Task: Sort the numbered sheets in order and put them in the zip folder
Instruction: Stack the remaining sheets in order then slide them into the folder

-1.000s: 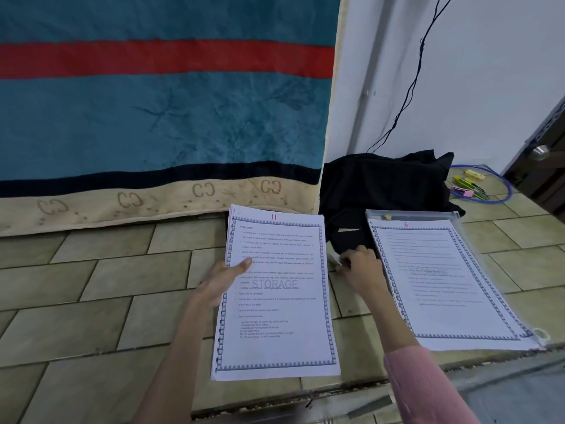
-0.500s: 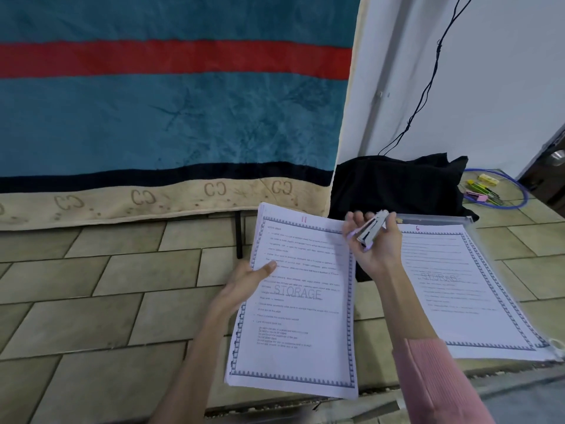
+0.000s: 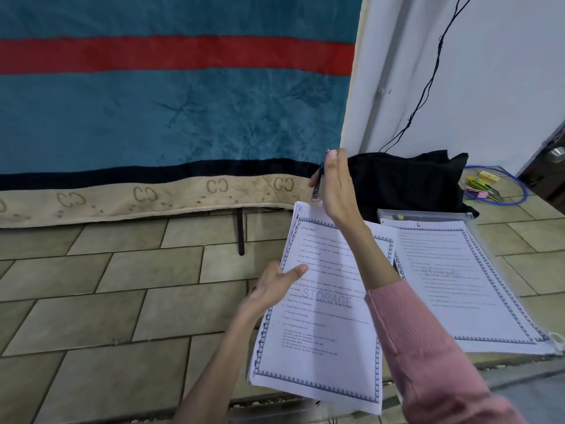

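My left hand (image 3: 273,287) grips the left edge of a stack of printed sheets (image 3: 321,325) marked "STORAGE", lifted off the tiled floor and tilted. Above the stack's top left corner, my right hand (image 3: 334,185) holds a small stapler (image 3: 318,186); most of the stapler is hidden behind the palm. To the right on the floor lies a clear zip folder (image 3: 428,214) with another bordered sheet (image 3: 464,286) numbered 6 on top of it.
A teal, red and beige blanket (image 3: 171,111) hangs at the back. A black bag (image 3: 406,179) sits against the white wall, with a black cable above it. Coloured clips and a blue cord (image 3: 492,188) lie far right. A dark door edge is at the right.
My right hand picked the stapler up from the floor beside the bag and raised it above the stack's top corner. The left hand lifted and shifted the stack to the right.
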Tool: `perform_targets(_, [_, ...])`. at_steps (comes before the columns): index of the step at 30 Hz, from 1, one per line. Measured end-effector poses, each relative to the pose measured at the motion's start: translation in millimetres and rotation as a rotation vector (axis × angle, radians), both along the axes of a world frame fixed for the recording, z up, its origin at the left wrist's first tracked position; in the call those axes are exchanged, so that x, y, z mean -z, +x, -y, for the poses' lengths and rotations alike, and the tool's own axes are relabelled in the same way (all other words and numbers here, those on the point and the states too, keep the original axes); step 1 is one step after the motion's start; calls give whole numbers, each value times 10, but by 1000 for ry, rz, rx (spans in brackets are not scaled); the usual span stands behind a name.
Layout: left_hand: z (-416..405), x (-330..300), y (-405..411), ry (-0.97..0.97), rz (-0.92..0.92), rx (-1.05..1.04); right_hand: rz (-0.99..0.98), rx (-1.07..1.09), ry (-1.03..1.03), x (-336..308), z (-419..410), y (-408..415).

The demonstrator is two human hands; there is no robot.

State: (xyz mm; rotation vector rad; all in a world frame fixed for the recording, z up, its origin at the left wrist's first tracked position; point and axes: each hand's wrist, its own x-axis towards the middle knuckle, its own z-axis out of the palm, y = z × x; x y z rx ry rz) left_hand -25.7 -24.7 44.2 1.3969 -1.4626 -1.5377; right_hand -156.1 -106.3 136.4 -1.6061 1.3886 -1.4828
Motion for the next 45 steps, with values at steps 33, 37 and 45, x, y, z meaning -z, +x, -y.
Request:
perform_targets(33, [-19,74,34,177,-14,-55,343,-45,381,258,197,210])
perform_targets(37, [42,121,401,246,-3,-145,424,331,236,297,183,-37])
perform_targets(45, [272,30,981,221,63,-385,-884,318,584,1459,-331,-251])
